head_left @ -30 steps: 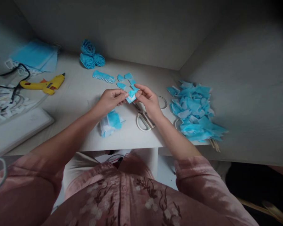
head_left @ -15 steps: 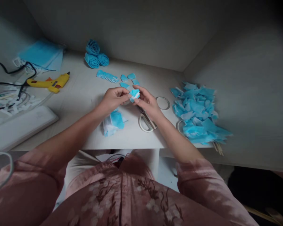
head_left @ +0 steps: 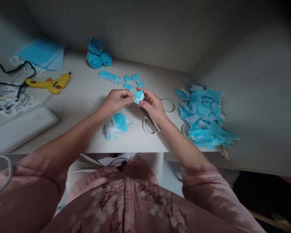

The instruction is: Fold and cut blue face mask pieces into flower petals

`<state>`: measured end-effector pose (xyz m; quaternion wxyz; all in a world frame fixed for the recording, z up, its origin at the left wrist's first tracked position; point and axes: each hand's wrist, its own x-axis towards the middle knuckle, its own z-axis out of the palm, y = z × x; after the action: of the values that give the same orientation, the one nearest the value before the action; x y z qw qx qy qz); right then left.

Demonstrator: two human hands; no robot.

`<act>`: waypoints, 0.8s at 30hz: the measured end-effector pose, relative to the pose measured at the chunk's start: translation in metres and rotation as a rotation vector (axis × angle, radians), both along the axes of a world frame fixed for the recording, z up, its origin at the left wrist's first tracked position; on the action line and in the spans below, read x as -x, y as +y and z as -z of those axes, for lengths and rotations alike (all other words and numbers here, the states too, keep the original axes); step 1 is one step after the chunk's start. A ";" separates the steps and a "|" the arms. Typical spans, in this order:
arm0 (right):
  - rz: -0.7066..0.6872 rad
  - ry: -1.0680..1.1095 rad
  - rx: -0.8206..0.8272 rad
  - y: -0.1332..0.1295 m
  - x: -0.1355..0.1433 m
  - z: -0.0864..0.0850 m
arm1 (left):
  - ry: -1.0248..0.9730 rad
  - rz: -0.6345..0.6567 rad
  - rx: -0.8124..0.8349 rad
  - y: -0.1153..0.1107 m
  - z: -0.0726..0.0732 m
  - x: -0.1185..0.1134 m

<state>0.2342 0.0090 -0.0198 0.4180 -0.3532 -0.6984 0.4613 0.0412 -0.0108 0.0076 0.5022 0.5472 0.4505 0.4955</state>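
Observation:
A small folded piece of blue-and-white fabric point(head_left: 139, 96) is pinched between both hands above the table. My left hand point(head_left: 117, 101) grips its left edge with thumb and forefinger. My right hand point(head_left: 153, 105) has its thumb at the lower right and its fingers behind the piece. Several small folded blue pieces point(head_left: 128, 86) lie just beyond the hands, beside a row of overlapping blue pieces point(head_left: 110, 77). Scissors point(head_left: 150, 125) with pale handles rest partly under my right hand. Below my left hand sits a loose blue and white fabric bundle point(head_left: 117, 124).
Three blue fabric roses point(head_left: 95, 60) stand at the back. A yellow glue gun point(head_left: 59, 83) and a stack of blue face masks point(head_left: 40, 55) lie left, near a white device point(head_left: 26, 129). At right are a ring point(head_left: 168, 105) and a heap of blue scraps point(head_left: 203, 113) over thin sticks point(head_left: 223, 152).
The folded piece has turned slightly in my fingers and shows a flatter, more pointed shape. Both hands stay almost in place, still holding it.

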 end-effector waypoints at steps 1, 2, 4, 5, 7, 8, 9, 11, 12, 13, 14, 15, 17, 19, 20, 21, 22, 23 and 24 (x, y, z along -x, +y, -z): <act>0.004 0.002 0.011 0.001 0.000 0.000 | 0.001 -0.007 -0.003 0.000 0.000 0.000; 0.008 0.009 0.022 0.001 -0.001 0.000 | 0.001 -0.011 -0.004 0.000 0.000 0.000; 0.012 0.030 0.037 0.001 -0.002 -0.001 | 0.001 -0.016 -0.006 -0.001 0.000 -0.001; 0.009 0.043 0.041 0.001 -0.002 -0.002 | 0.005 -0.018 -0.008 -0.001 -0.001 -0.001; 0.000 0.066 0.049 0.000 -0.002 -0.004 | 0.018 -0.021 -0.018 -0.002 -0.001 -0.002; -0.004 0.072 0.053 -0.001 -0.001 -0.005 | 0.024 -0.021 -0.026 -0.002 -0.001 -0.003; -0.004 0.074 0.055 -0.001 -0.001 -0.005 | 0.029 -0.021 -0.033 -0.002 -0.001 -0.004; 0.002 0.062 0.050 -0.001 0.000 -0.004 | 0.036 -0.019 -0.041 -0.002 0.000 -0.005; 0.006 0.048 0.045 -0.001 0.001 -0.003 | 0.039 -0.017 -0.041 -0.002 0.000 -0.005; 0.011 0.031 0.037 0.000 0.001 -0.002 | 0.042 -0.014 -0.042 -0.002 0.000 -0.006; 0.016 0.018 0.029 0.001 0.002 -0.001 | 0.043 -0.008 -0.041 -0.002 0.000 -0.006; 0.020 0.009 0.020 0.001 0.002 0.001 | 0.042 0.002 -0.039 -0.003 -0.001 -0.007; 0.024 0.004 0.003 0.002 0.002 0.002 | 0.034 0.027 -0.029 -0.003 -0.002 -0.007; 0.022 0.007 -0.013 0.001 0.002 0.001 | 0.035 0.048 -0.020 -0.003 -0.002 -0.007; 0.017 0.001 -0.018 0.000 0.002 0.000 | 0.045 0.055 -0.023 -0.004 -0.002 -0.007; 0.012 -0.009 -0.022 -0.001 0.002 -0.001 | 0.060 0.057 -0.032 -0.003 -0.002 -0.007; 0.008 -0.024 -0.025 -0.002 0.003 -0.002 | 0.079 0.059 -0.045 -0.003 -0.001 -0.007; 0.004 -0.041 -0.025 -0.003 0.003 -0.004 | 0.099 0.059 -0.059 -0.003 -0.001 -0.006; 0.001 -0.056 -0.024 -0.004 0.004 -0.004 | 0.118 0.059 -0.071 -0.003 0.000 -0.006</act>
<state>0.2304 0.0046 -0.0153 0.4027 -0.3612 -0.7153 0.4424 0.0469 -0.0136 0.0075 0.4696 0.6059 0.4452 0.4628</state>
